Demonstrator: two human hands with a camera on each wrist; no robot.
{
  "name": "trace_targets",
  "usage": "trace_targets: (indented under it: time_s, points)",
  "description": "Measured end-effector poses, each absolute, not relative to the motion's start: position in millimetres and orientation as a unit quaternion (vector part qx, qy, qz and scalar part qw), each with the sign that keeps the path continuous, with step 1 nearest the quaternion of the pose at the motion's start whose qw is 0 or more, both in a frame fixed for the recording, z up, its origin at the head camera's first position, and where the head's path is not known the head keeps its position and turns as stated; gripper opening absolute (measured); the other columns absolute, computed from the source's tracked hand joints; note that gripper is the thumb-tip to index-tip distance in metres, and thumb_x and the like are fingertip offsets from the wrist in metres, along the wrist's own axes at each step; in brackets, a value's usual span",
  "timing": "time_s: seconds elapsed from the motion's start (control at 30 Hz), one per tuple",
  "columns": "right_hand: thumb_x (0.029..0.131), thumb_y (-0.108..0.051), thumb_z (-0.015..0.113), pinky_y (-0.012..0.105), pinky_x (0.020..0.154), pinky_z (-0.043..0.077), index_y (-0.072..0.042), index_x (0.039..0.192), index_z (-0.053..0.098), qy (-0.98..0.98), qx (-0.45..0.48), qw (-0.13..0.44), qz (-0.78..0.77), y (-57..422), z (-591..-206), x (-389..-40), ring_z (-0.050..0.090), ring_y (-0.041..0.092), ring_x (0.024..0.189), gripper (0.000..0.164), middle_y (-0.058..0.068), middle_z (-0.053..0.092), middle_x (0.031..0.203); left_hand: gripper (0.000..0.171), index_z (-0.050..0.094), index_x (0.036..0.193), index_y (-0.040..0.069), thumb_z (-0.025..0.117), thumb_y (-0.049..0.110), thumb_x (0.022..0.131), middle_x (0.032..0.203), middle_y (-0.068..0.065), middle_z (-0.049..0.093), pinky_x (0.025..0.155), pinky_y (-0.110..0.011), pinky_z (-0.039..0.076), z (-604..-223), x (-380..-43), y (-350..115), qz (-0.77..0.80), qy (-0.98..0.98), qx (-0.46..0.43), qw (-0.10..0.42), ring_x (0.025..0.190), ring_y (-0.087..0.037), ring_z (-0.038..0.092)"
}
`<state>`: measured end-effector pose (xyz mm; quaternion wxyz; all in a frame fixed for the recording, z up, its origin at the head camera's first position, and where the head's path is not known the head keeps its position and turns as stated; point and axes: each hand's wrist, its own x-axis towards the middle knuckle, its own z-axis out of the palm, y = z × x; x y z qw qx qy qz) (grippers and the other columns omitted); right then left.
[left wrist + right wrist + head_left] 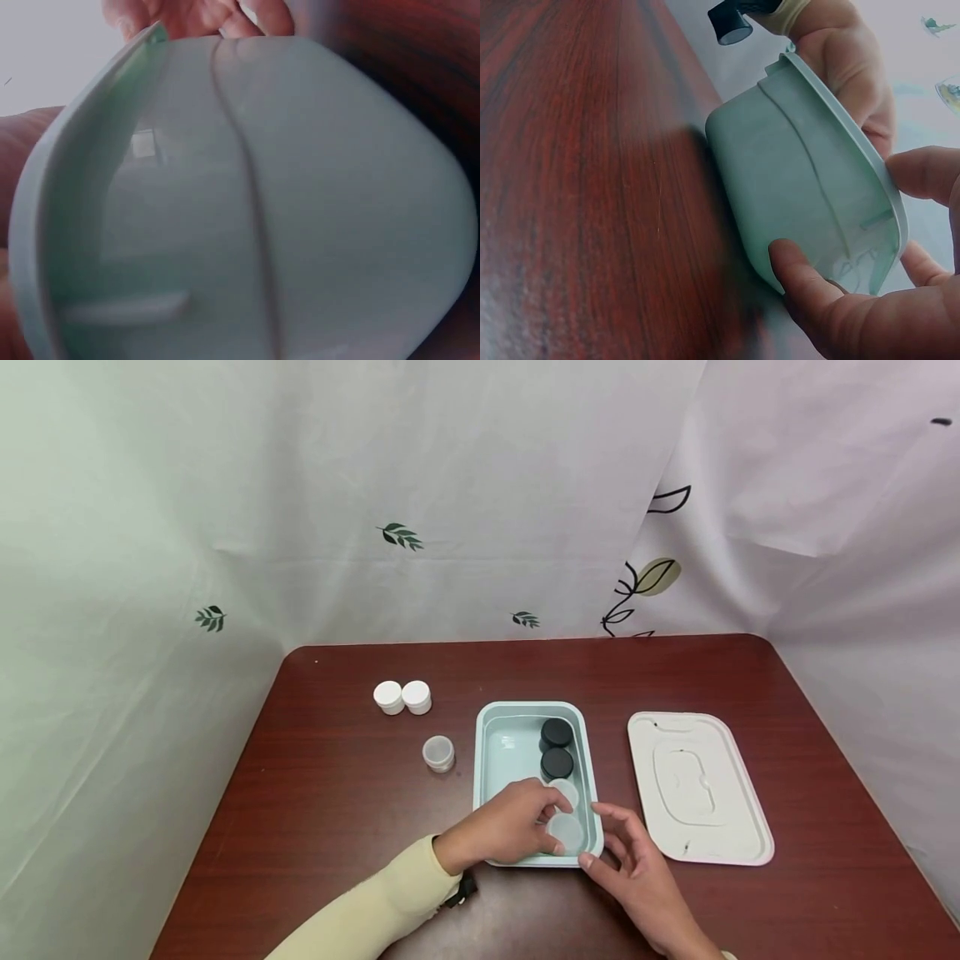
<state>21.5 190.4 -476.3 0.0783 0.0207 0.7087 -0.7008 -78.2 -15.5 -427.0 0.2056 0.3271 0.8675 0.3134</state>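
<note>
A light blue-green plastic tray [491,727] stands on the table. My left hand [506,827] reaches over its near left rim, thumb and fingers about a small jar with a translucent lid [567,833] in the near right corner. Behind that jar is another translucent-lidded jar [564,792], partly covered by my fingers. Two black-lidded jars [557,763] continue the row along the right wall. My right hand [637,881] holds the near right corner; in the right wrist view, fingertips [786,259] lie on the tray's outer wall [780,172] and at its rim.
A white rectangular lid [705,789] lies right of the tray. Left of the tray stands a translucent-lidded jar [438,753], with two white-lidded jars [402,697] farther back. The dark red table [322,777] ends at a pale curtain [480,510].
</note>
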Motion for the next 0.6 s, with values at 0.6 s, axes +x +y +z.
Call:
trace_targets:
  time_s: [0.6]
  points:
    - [0.097, -0.002, 0.074, 0.020, 0.095, 0.057, -0.008, 0.150, 0.043, 0.710, 0.007, 0.074, -0.701, 192.7, -479.6, 21.4, 0.065, 0.007, 0.123, 0.062, 0.021, 0.050, 0.149, 0.040, 0.081, 0.114, 0.016, 0.094, 0.018, 0.077, 0.078, 0.005, 0.064, 0.066, -0.015, 0.041, -430.2, -68.2, -9.4, 0.263, 0.899, 0.320, 0.139, 0.071, 0.000, 0.049]
